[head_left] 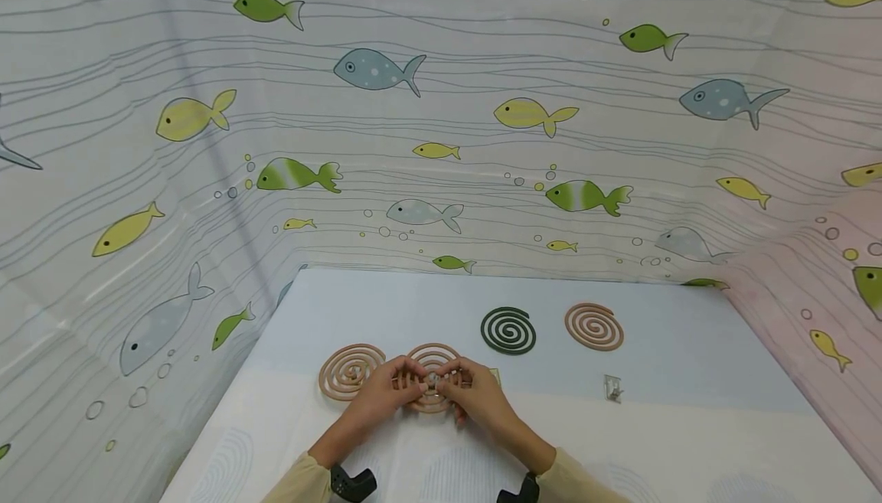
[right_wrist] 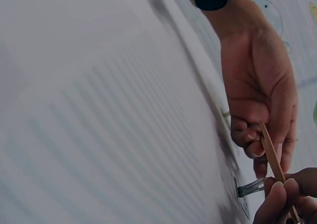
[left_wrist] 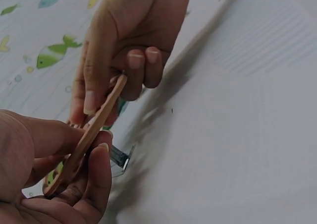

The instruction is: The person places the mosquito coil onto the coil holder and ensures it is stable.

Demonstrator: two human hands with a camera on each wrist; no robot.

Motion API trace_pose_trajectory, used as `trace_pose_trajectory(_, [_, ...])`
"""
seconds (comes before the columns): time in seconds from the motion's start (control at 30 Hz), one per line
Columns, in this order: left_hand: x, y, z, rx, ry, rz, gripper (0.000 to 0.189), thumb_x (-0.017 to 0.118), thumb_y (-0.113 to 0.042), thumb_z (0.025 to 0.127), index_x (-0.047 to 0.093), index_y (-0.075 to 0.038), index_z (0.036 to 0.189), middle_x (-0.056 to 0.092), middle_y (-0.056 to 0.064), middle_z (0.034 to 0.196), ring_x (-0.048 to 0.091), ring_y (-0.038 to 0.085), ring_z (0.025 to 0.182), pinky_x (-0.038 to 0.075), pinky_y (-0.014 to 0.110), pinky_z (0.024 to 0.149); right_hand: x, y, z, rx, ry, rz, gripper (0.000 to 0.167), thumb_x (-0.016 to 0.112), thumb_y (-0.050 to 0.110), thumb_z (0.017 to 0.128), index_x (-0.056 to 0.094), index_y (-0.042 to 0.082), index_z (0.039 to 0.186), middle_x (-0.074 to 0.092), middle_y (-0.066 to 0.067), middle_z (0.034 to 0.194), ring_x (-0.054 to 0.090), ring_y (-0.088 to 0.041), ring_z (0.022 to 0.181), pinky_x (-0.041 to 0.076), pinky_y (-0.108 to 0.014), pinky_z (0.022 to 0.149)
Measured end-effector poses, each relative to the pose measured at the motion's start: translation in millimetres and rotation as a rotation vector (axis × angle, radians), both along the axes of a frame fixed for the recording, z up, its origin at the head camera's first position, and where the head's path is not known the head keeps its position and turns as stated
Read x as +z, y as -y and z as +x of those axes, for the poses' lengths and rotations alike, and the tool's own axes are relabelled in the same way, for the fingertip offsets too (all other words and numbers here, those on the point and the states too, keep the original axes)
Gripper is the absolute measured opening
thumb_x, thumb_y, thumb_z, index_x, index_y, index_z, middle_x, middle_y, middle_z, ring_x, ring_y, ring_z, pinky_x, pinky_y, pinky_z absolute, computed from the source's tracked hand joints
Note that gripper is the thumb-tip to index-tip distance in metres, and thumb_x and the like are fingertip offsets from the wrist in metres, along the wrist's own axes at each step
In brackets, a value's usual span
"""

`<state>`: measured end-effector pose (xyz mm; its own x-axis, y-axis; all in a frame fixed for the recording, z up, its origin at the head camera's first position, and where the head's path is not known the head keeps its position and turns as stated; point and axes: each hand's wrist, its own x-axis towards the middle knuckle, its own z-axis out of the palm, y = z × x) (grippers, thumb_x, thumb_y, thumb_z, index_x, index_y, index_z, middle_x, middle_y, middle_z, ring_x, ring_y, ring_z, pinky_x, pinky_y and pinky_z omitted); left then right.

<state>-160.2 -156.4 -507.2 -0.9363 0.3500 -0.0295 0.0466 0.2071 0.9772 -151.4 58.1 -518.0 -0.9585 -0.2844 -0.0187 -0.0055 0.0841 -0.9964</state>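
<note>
A brown spiral mosquito coil [head_left: 432, 347] is held above the table between the two hands. It appears nearly edge-on in the left wrist view [left_wrist: 96, 127] and the right wrist view [right_wrist: 272, 152]. My left hand [head_left: 386, 396] pinches its left side between thumb and fingers. From the other side, my right hand [head_left: 485, 402] pinches it, fingertips close to the centre. A small metal coil stand [left_wrist: 121, 159] sticks out from the coil's underside near the fingertips; how it is joined there is hidden.
Another brown coil [head_left: 338, 388] lies just left of my left hand. Farther back lie a green coil [head_left: 508, 331] and a brown coil [head_left: 595, 327]. Small metal stands [head_left: 612, 388] sit at the right. A yellowish edge [head_left: 495, 374] shows behind the right hand. Fish-patterned sheeting surrounds the table.
</note>
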Motion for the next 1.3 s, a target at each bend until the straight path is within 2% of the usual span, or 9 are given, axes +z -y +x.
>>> trace_pose_trajectory(0.17, [-1.3,-0.2,-0.4,0.018,-0.001,-0.013,0.027,0.076,-0.009,0.093,0.064,0.000,0.116,0.063,0.012,0.099,0.054,0.014,0.080,0.046,0.022,0.066,-0.9,0.1,-1.4,-0.005,0.007,0.010,0.023,0.073,0.011,0.096,0.067,0.001,0.116,0.060,-0.004,0.075,0.052,-0.010,0.046,0.047,-0.024,0.045])
trace_pose_trajectory(0.5, [-4.9,-1.6,-0.1,0.042,0.021,-0.008,0.025,0.076,-0.010,0.094,0.065,-0.001,0.115,0.063,0.011,0.103,0.055,0.013,0.083,0.046,0.022,0.068,-5.6,1.8,-3.1,-0.009,0.035,-0.009,0.026,0.072,0.012,0.097,0.066,-0.001,0.120,0.058,-0.002,0.075,0.049,-0.010,0.046,0.043,-0.023,0.044])
trace_pose_trajectory(0.77, [-6.8,-1.5,0.2,0.053,0.021,0.000,0.027,0.077,-0.011,0.093,0.066,0.000,0.115,0.066,0.012,0.106,0.057,0.013,0.082,0.049,0.023,0.067,-8.1,1.6,-4.4,-0.010,0.044,0.016,0.023,0.073,0.012,0.096,0.067,0.002,0.117,0.057,-0.002,0.073,0.048,-0.009,0.047,0.042,-0.022,0.043])
trace_pose_trajectory(1.0, [-7.4,-1.9,1.4,0.029,0.081,0.089,0.030,0.075,-0.006,0.094,0.062,0.006,0.119,0.064,0.010,0.089,0.062,0.016,0.069,0.056,0.030,0.061,-10.3,1.3,-4.7,-0.007,0.046,0.003,0.023,0.073,0.013,0.096,0.068,0.002,0.116,0.060,-0.005,0.074,0.048,-0.009,0.045,0.042,-0.022,0.042])
trace_pose_trajectory(1.3, [-9.0,-1.8,0.8,0.024,0.083,0.086,0.029,0.074,-0.007,0.094,0.062,0.005,0.118,0.062,0.008,0.083,0.062,0.016,0.065,0.057,0.031,0.060,-10.0,0.5,-5.0,-0.006,0.028,0.016,0.022,0.073,0.013,0.096,0.069,0.003,0.115,0.059,-0.003,0.069,0.047,-0.009,0.043,0.041,-0.022,0.040])
